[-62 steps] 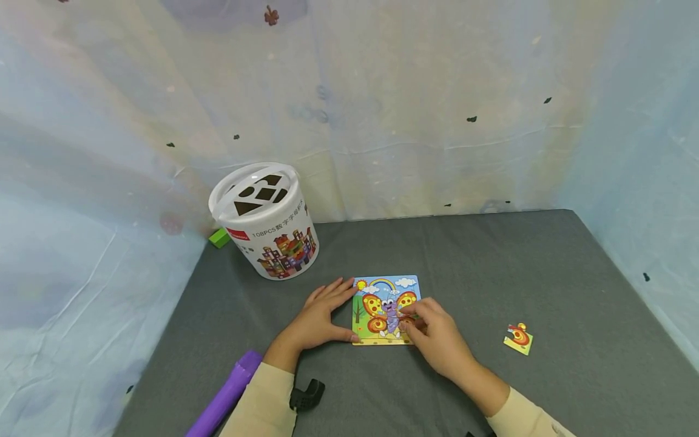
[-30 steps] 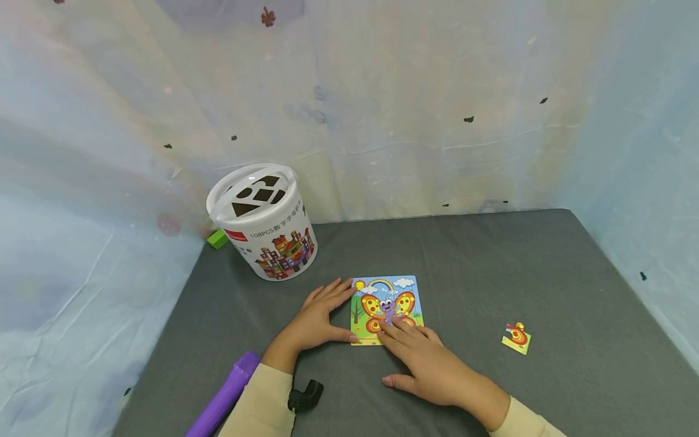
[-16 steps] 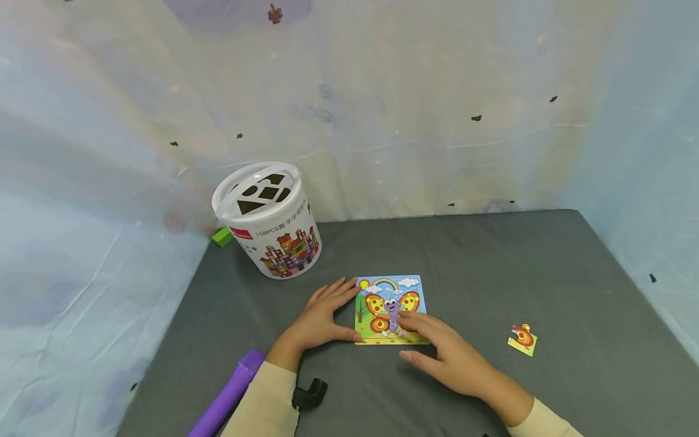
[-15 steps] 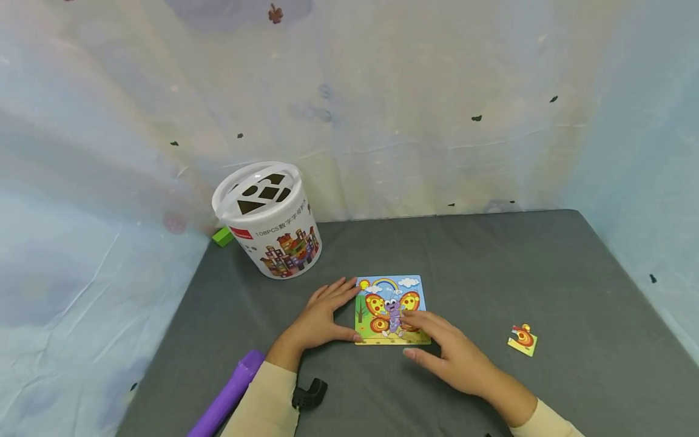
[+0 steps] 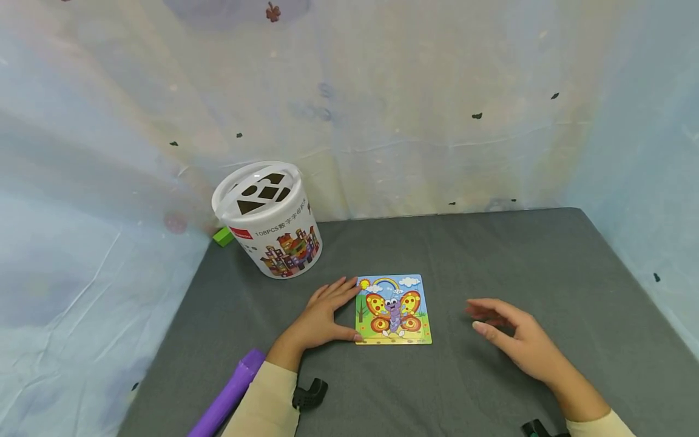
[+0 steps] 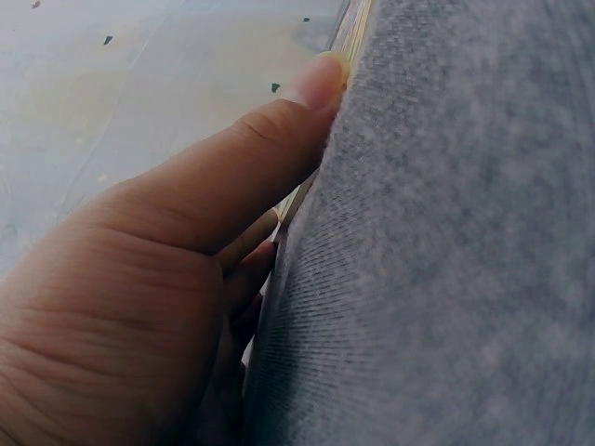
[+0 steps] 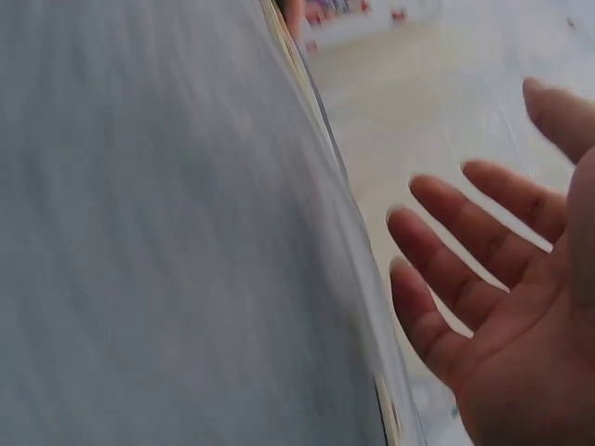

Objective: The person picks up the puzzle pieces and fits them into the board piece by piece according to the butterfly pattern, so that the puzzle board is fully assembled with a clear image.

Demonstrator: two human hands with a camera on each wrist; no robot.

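A square butterfly jigsaw puzzle (image 5: 393, 308) lies flat on the grey cloth in the head view, its picture fully visible. My left hand (image 5: 319, 321) rests at its left side, fingertips on the upper left corner and thumb on the lower left one. Up close in the left wrist view, the thumb (image 6: 270, 139) touches the puzzle's edge. To the right, apart from the puzzle, my right hand (image 5: 519, 343) is over the cloth with relaxed fingers and nothing visible in it. Its spread fingers (image 7: 465, 232) show in the right wrist view. The loose puzzle piece seen earlier is hidden, where the right hand now is.
A white block bucket (image 5: 273, 221) with shaped holes in its lid stands at the back left, a green block (image 5: 222, 237) beside it. A purple tube (image 5: 229, 391) lies along my left forearm. Patterned curtains (image 5: 409, 109) surround the grey table (image 5: 546, 261).
My right hand pressed on the puzzle, then lifted off and moved right to where the loose piece lay. The puzzle's lower right came into view. My left hand has stayed put.
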